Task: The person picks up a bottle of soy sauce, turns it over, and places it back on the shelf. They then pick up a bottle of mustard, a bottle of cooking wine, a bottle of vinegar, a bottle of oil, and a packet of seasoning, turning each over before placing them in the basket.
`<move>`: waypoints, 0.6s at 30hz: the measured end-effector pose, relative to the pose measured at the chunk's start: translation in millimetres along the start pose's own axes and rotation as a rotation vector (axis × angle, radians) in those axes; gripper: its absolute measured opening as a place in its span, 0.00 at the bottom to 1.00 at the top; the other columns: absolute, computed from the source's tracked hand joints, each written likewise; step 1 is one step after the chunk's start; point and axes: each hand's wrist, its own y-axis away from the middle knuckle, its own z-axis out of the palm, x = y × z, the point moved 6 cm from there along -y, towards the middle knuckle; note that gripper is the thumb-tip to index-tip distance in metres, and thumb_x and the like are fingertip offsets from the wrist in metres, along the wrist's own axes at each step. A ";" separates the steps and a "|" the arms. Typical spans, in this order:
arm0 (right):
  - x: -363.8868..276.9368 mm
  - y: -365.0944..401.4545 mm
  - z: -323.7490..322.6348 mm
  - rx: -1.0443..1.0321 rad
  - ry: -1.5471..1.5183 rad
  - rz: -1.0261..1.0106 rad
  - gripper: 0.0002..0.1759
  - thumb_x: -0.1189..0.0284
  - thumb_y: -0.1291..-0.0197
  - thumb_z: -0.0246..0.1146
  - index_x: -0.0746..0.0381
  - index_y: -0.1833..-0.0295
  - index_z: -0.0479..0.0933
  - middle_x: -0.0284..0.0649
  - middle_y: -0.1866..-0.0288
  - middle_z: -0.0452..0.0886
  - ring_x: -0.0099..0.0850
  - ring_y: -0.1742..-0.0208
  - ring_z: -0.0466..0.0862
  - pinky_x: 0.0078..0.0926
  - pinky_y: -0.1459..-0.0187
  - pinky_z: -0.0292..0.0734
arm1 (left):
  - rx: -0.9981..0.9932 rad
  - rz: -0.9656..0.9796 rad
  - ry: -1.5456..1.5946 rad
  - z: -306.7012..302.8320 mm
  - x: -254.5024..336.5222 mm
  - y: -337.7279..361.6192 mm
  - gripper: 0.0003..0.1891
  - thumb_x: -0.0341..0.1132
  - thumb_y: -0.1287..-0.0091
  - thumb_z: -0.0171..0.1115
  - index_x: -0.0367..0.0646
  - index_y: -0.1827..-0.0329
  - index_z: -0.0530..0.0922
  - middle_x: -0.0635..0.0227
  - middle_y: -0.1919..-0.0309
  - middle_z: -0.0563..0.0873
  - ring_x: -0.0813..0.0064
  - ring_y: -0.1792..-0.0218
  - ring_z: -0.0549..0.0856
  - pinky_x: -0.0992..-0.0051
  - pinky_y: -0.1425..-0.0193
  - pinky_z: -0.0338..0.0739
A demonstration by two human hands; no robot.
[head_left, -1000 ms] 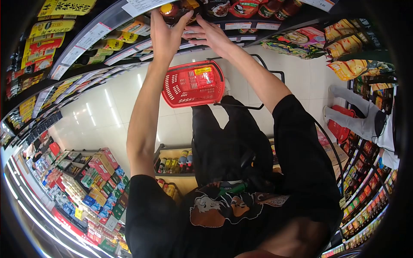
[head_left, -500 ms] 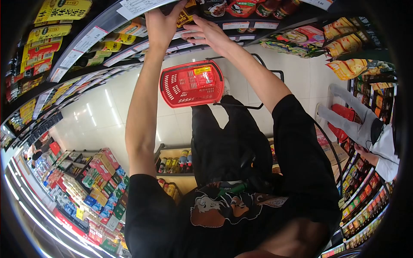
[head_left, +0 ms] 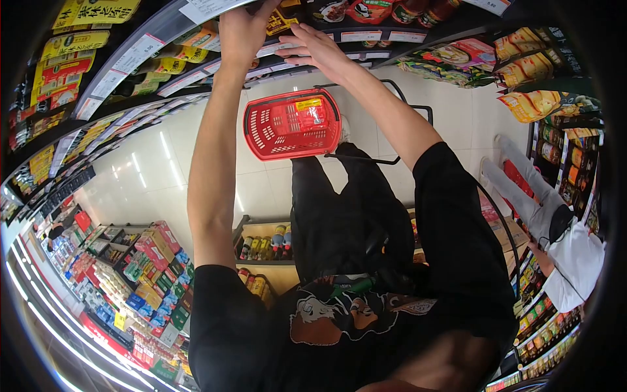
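My left hand (head_left: 243, 34) reaches up to the shelf at the top of the view. Its fingers are mostly hidden at the frame edge, with the thumb beside a yellow-and-black package (head_left: 282, 19). I cannot make out whether it grips the package. My right hand (head_left: 319, 52) is open just below and to the right of that package, fingers stretched out towards it and holding nothing. Red pouches (head_left: 368, 11) and dark jars (head_left: 406, 12) stand along the same shelf. Below my arms, a red shopping basket (head_left: 258, 155) holds a red package with a yellow label (head_left: 311, 114).
Shelf edges with price tags (head_left: 130, 62) curve along the left and top. Hanging snack bags (head_left: 526, 49) are at the upper right. A person in a white top (head_left: 575, 261) stands at the right. Behind me is a low shelf with bottles (head_left: 264, 248).
The person at the right has shifted, showing more of the white top. My hands stay almost in place, the right one hardly moving.
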 end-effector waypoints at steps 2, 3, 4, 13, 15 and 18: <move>-0.3 1.8 1.6 -0.023 0.030 -0.004 0.39 0.49 0.23 0.52 0.63 0.20 0.52 0.53 0.28 0.74 0.41 0.37 0.84 0.36 0.37 0.81 | -0.033 -0.008 0.017 -0.6 2.7 -0.1 0.16 0.30 0.33 0.68 0.29 0.46 0.81 0.50 0.53 0.88 0.58 0.52 0.84 0.64 0.42 0.76; 1.7 0.5 -0.1 -0.026 0.032 -0.003 0.39 0.49 0.23 0.52 0.63 0.20 0.52 0.53 0.28 0.74 0.41 0.37 0.84 0.36 0.37 0.81 | -0.030 -0.009 0.016 -1.5 2.1 0.5 0.16 0.30 0.33 0.68 0.29 0.46 0.81 0.50 0.53 0.88 0.58 0.52 0.84 0.64 0.42 0.76; 3.0 -1.6 -0.6 -0.045 0.025 -0.005 0.43 0.49 0.23 0.53 0.65 0.19 0.46 0.55 0.28 0.73 0.42 0.38 0.84 0.36 0.38 0.81 | -0.030 -0.010 -0.013 -2.4 1.5 0.8 0.16 0.30 0.33 0.68 0.29 0.46 0.81 0.50 0.53 0.88 0.58 0.52 0.85 0.64 0.43 0.76; -4.9 -14.6 -4.5 -0.024 0.090 -0.036 0.50 0.50 0.25 0.57 0.66 0.17 0.36 0.53 0.29 0.73 0.40 0.38 0.84 0.35 0.38 0.81 | 0.023 0.062 -0.099 3.0 -2.0 -7.2 0.17 0.33 0.35 0.70 0.32 0.47 0.82 0.48 0.54 0.88 0.52 0.52 0.86 0.62 0.44 0.78; -3.1 -13.5 0.4 -0.050 0.178 -0.048 0.52 0.50 0.26 0.58 0.66 0.18 0.34 0.51 0.28 0.74 0.39 0.36 0.83 0.36 0.36 0.80 | 0.079 0.088 -0.108 6.3 -3.2 -6.6 0.17 0.35 0.35 0.70 0.33 0.47 0.83 0.46 0.55 0.88 0.49 0.52 0.86 0.61 0.45 0.78; 0.3 -12.4 2.4 -0.061 0.256 -0.054 0.58 0.50 0.28 0.61 0.67 0.18 0.26 0.51 0.29 0.74 0.39 0.37 0.83 0.36 0.36 0.80 | 0.100 -0.062 -0.298 9.9 -22.3 -5.7 0.16 0.35 0.35 0.66 0.33 0.49 0.83 0.42 0.56 0.87 0.42 0.50 0.85 0.57 0.45 0.78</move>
